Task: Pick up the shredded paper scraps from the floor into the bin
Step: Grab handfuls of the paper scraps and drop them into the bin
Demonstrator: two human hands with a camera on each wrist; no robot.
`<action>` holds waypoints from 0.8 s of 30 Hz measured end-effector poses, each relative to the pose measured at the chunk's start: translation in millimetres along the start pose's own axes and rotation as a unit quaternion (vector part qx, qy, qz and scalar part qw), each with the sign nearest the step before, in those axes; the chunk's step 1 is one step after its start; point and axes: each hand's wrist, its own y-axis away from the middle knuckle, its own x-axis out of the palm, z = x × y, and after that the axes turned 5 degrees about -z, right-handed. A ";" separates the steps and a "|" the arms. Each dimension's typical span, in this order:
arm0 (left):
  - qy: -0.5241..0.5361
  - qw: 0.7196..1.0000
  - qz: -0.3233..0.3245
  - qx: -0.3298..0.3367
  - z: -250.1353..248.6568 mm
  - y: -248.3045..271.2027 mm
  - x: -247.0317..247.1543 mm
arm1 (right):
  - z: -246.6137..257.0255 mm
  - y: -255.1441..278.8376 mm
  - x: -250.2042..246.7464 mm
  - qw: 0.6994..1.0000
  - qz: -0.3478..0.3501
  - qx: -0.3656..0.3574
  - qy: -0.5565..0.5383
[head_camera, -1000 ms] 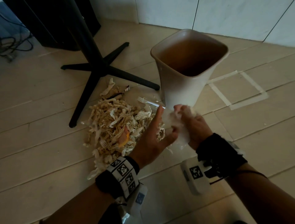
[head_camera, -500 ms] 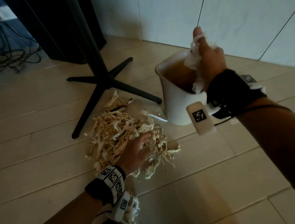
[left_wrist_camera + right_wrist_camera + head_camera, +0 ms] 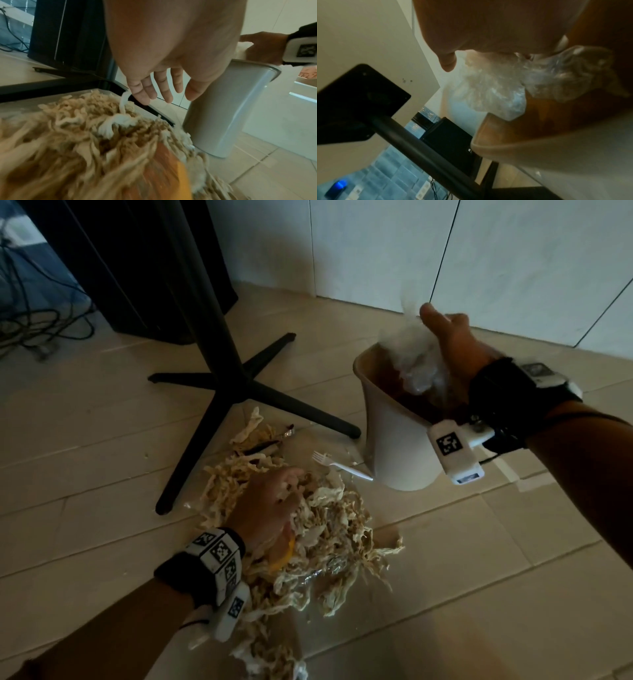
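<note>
A heap of tan and white shredded paper scraps [image 3: 329,529] lies on the tiled floor, left of the white bin [image 3: 394,440]. My left hand [image 3: 270,505] rests flat on top of the heap; in the left wrist view its fingers [image 3: 154,88] are straight and spread just over the scraps [image 3: 77,135]. My right hand [image 3: 448,344] is above the bin's open mouth, holding a crumpled whitish wad [image 3: 418,361] that hangs down into the opening. In the right wrist view the wad [image 3: 496,92] sits under the palm above the bin rim [image 3: 488,146]; the thumb [image 3: 447,63] sticks out and the other fingers are hidden.
A black cross-shaped table base [image 3: 233,392] stands just behind the heap. A white plastic fork [image 3: 342,469] lies between heap and bin. An orange piece [image 3: 284,556] and foil [image 3: 322,573] sit in the scraps. Cables [image 3: 34,320] lie far left; a white wall rises behind the bin.
My right hand carried the wad from the floor up over the bin and has now dropped lower towards its mouth. My left hand came down onto the heap and reached further into it.
</note>
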 end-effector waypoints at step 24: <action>-0.195 0.945 0.136 -0.226 89.8 -210.1 -21.0 | -30.3 118.5 -33.7 0.885 0.074 -0.385 0.252</action>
